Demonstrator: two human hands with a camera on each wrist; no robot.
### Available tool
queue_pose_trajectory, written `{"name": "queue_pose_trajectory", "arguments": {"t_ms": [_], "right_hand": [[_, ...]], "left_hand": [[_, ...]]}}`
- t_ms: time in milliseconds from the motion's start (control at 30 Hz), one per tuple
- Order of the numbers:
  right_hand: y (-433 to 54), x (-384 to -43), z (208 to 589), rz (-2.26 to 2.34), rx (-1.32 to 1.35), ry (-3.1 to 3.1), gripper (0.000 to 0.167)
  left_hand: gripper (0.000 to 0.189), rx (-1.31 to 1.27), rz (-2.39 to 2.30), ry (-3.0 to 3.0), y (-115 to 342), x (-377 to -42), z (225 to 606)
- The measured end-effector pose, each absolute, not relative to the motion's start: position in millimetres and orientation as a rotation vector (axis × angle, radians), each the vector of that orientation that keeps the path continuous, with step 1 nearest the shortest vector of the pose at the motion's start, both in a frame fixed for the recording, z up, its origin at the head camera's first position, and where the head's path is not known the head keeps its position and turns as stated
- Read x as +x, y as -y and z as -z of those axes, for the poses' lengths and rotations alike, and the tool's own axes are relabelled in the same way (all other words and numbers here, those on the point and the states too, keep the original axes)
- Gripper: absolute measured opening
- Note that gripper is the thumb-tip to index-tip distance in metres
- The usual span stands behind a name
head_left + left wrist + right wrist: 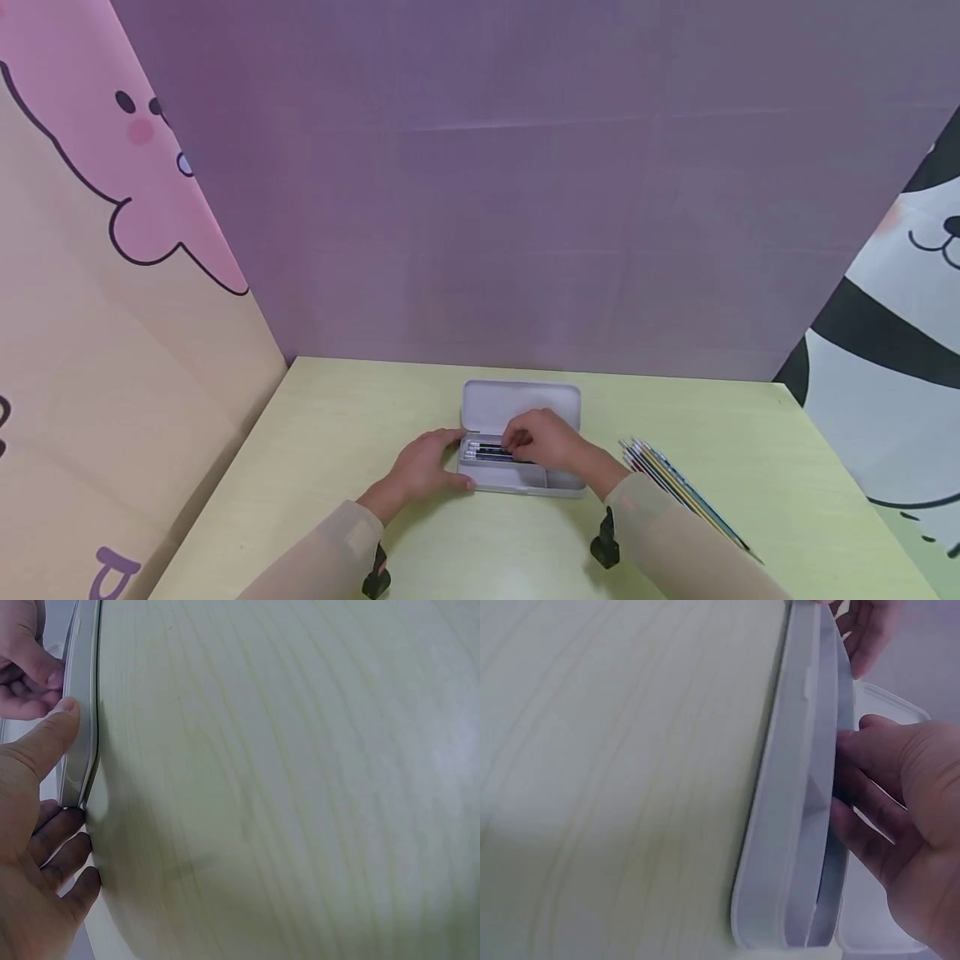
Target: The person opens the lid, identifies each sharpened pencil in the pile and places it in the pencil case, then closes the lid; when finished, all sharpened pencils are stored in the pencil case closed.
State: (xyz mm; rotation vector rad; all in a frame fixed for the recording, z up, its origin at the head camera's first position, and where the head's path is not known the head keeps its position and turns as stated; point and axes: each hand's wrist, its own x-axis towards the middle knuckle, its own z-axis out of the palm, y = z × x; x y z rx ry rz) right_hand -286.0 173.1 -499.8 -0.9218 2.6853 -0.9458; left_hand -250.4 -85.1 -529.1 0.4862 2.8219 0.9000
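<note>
A pale grey pencil case (525, 477) lies on the table with its lid (517, 406) folded back. Several dark pencils (487, 452) with white ends lie side by side in its rear compartment. My left hand (422, 464) grips the case's left end, thumb at the front corner and fingers towards the hinge side. Over the pencils, my right hand (551, 439) reaches down with bent fingers. In the right wrist view, the fingertips (847, 825) dip behind the case wall, so I cannot tell whether they pinch a pencil.
To the right of the case, a loose bundle of pencils (686, 492) in several colours lies slanted near my right sleeve. The pale wooden table (360, 408) ends at a purple backdrop (540, 208), with cartoon-printed panels at both sides.
</note>
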Motion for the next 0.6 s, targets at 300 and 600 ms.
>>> {"name": "queue_pose_trajectory", "arguments": {"t_ms": [300,600], "right_hand": [[-200,-284,485,1.034,-0.911,-2.638,0.012],[-254,-275,463,1.079,-0.756,-2.670,0.023]], "left_hand": [[0.089,0.503,-0.898,-2.839,84,-250,530],[0.089,0.506,-0.899,-2.841,84,-253,534]]}}
